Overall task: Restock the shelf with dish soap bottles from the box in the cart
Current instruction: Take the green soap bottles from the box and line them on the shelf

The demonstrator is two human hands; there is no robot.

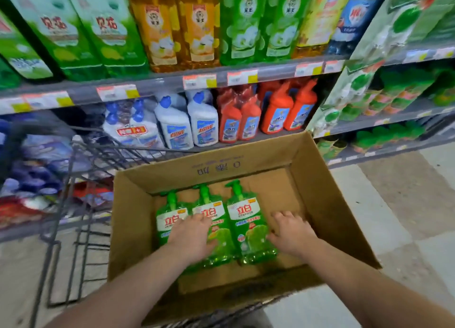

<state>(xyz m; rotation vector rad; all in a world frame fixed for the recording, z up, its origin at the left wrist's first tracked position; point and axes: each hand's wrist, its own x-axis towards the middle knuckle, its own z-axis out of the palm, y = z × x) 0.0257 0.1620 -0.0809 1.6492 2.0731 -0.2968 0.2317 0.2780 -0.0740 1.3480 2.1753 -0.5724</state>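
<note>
Three soap bottles [221, 231] lie flat, side by side, toward left wall of box [246, 165]. Pumps point at far wall, long axes run away from person. Left hand [192, 234] spread flat atop left and middle bottles. Right hand [290, 231] loosely curved, just beside right bottle [246, 221], gripping nothing.

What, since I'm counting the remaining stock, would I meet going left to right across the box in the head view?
In order: cart's wire side → left dish soap bottle → middle dish soap bottle → right dish soap bottle → right hand → box's right wall. The left hand overlaps two bottles, so it is omitted.
</note>
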